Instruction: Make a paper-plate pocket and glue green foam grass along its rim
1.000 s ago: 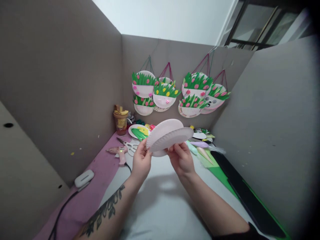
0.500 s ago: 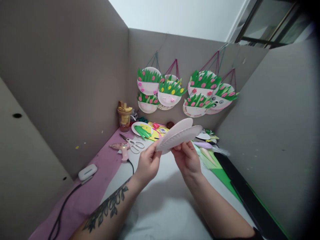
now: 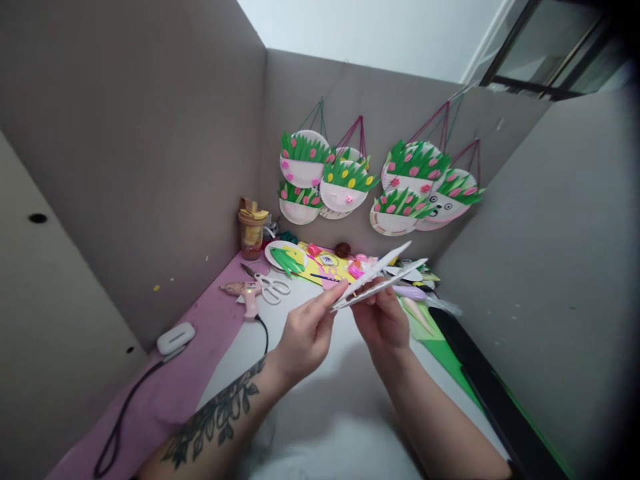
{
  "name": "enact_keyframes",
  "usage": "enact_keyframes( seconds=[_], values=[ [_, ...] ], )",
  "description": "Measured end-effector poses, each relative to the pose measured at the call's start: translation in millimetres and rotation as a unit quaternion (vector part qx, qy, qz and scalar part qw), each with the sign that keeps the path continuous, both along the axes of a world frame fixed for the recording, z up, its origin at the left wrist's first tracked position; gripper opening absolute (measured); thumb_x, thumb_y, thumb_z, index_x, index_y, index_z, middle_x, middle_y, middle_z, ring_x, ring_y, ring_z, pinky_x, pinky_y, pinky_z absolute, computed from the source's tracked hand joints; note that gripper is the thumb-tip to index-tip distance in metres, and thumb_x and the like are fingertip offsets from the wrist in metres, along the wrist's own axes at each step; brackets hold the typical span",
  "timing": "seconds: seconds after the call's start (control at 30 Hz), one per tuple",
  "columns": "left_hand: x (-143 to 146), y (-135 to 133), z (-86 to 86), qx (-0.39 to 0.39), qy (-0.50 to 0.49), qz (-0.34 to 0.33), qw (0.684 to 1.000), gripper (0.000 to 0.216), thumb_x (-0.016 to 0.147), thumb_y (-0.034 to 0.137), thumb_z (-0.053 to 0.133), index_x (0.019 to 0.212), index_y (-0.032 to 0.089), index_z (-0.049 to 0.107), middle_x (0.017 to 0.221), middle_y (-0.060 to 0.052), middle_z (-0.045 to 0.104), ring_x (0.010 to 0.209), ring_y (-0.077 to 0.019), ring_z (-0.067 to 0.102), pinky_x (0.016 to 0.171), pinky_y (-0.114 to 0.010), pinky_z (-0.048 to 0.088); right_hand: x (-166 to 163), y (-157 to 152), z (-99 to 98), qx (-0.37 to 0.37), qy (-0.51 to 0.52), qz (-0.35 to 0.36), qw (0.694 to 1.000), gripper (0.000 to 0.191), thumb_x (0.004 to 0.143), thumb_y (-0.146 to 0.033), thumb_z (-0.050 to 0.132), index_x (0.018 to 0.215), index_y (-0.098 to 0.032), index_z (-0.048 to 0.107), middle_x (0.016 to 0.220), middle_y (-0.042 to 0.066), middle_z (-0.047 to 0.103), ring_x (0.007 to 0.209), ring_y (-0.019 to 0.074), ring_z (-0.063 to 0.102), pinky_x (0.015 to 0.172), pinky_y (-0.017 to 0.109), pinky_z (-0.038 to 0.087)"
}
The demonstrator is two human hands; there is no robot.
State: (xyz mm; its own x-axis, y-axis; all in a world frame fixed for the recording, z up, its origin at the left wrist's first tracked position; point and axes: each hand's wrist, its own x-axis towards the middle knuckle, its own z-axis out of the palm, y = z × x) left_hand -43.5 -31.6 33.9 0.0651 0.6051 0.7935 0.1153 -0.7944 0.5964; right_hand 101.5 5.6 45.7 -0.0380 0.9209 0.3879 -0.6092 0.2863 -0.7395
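Note:
Two white paper plates (image 3: pixel 383 290), or parts of one, are held above the middle of the table, seen nearly edge-on. They meet near my left hand (image 3: pixel 309 330) and spread apart towards the upper right. That hand is closed on their left end, thumb and fingers pinching it. My right hand (image 3: pixel 384 319) grips the lower plate from below, with its fingertips partly hidden behind it. Beyond the plates, pink craft pieces (image 3: pixel 356 269) lie on a yellow sheet (image 3: pixel 306 252).
A pink glue gun (image 3: pixel 249 293), white-handled scissors (image 3: pixel 273 288) and a plate with green paper strips (image 3: pixel 270 248) lie to the left. A tumbler (image 3: pixel 251 230) stands behind them. Decorated plate baskets (image 3: pixel 345 198) hang on the back panel. A black strip (image 3: pixel 475 370) runs along the right.
The plates have tilted from showing their broad faces to nearly edge-on, and have shifted slightly right. Both hands stay on them. The view has turned a little.

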Motion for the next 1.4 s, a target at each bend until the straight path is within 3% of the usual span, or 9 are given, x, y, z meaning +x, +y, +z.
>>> enact_keyframes(
  seconds=[0.43, 0.63, 0.87, 1.4],
  values=[
    [0.3, -4.5, 2.2, 0.071, 0.059, 0.008, 0.996, 0.055, 0.086, 0.003, 0.044, 0.138, 0.021, 0.042, 0.132, -0.008, 0.056, 0.12, -0.0172, 0.054, 0.104, -0.03, 0.044, 4.7, 3.1, -7.5, -0.009, 0.013, -0.03, 0.999, 0.021, 0.066, -0.036, 0.079, 0.073, -0.027, 0.061, 0.052, -0.006, 0.042, 0.052, 0.013, 0.044, 0.061, 0.03, 0.045],
    [0.7, -5.1, 2.9, 0.074, 0.056, 0.003, 0.996, 0.056, 0.086, 0.003, 0.044, 0.139, 0.023, 0.042, 0.133, -0.007, 0.055, 0.121, -0.0175, 0.053, 0.104, -0.031, 0.044, 5.8, 4.8, -9.5, -0.03, 0.032, -0.025, 0.999, 0.024, 0.066, -0.034, 0.08, 0.084, -0.028, 0.064, 0.061, -0.006, 0.052, 0.052, 0.0105, 0.044, 0.062, 0.028, 0.046],
    [0.3, -2.5, -1.0, 0.077, 0.062, 0.009, 0.995, 0.056, 0.086, 0.003, 0.045, 0.138, 0.023, 0.043, 0.134, -0.007, 0.054, 0.122, -0.0185, 0.052, 0.105, -0.031, 0.043, 2.6, 4.1, -5.6, -0.016, 0.031, -0.009, 0.999, 0.019, 0.067, -0.032, 0.078, 0.072, -0.025, 0.061, 0.053, -0.006, 0.043, 0.051, 0.0107, 0.043, 0.058, 0.026, 0.044],
    [-1.1, -0.6, -3.8, 0.086, 0.102, 0.041, 0.99, 0.058, 0.085, 0.001, 0.047, 0.138, 0.025, 0.042, 0.133, -0.005, 0.055, 0.119, -0.0171, 0.055, 0.104, -0.028, 0.044, 4.3, 8.7, -8.5, 0.001, 0.039, 0.009, 0.999, 0.019, 0.069, -0.033, 0.076, 0.077, -0.024, 0.062, 0.057, -0.005, 0.048, 0.055, 0.0117, 0.045, 0.062, 0.027, 0.044]
  ],
)
